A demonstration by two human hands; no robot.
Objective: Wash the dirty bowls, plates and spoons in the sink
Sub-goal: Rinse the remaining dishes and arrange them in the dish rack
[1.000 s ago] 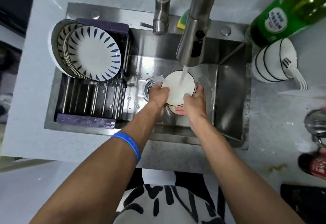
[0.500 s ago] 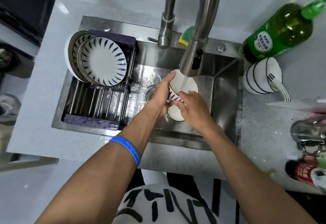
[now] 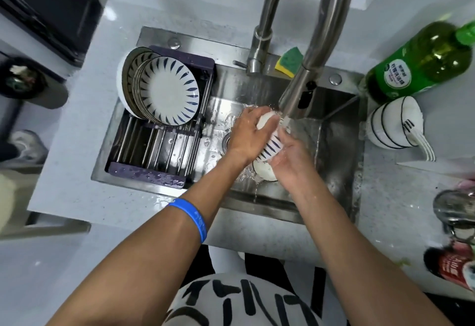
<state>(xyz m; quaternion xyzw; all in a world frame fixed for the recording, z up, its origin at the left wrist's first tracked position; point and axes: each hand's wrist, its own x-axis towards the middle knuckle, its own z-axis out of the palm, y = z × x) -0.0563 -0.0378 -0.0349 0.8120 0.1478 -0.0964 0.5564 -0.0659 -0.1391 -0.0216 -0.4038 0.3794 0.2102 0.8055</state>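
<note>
Bowl (image 3: 272, 145) now tipped on its side under the faucet (image 3: 295, 99) stream, mid-sink (image 3: 339, 130); left hand (image 3: 248, 136) has slid over its rim, gripping; right hand (image 3: 290, 157) cups it underneath. Plates (image 3: 168, 94) racked at sink's left edge; grey counter (image 3: 77, 145).

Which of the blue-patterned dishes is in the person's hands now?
The blue-striped bowl under the faucet, held by the left hand and right hand. The other patterned dishes stand in the rack.
</note>
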